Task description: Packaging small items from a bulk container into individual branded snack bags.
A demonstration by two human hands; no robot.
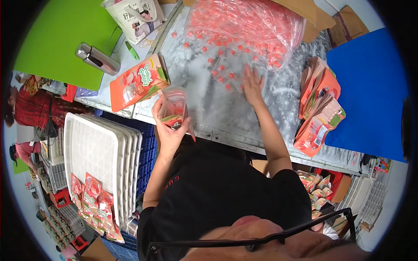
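My left hand (170, 135) grips an open pouch (176, 96) at the table's near edge, fingers on one side and thumb on the other. Its mouth faces up, and red pieces show inside. My right hand (252, 89) reaches over the grey table, fingers apart and nothing visible in them. Close to its fingertips lie small red wrapped candies (221, 68), scattered loose. Beyond them a large clear plastic bag (244, 26) full of the same red candies spills onto the tabletop. Left of the held pouch lies a stack of flat red-and-green pouches (138, 81).
More pouches (320, 124) stand bundled at the table's right, beside a blue panel (370, 95). A steel flask (98, 58), a green-handled tool (132, 51) and a white carrier bag (135, 19) sit at the left. Stacked white trays (93, 143) bear filled pouches; people are farther left.
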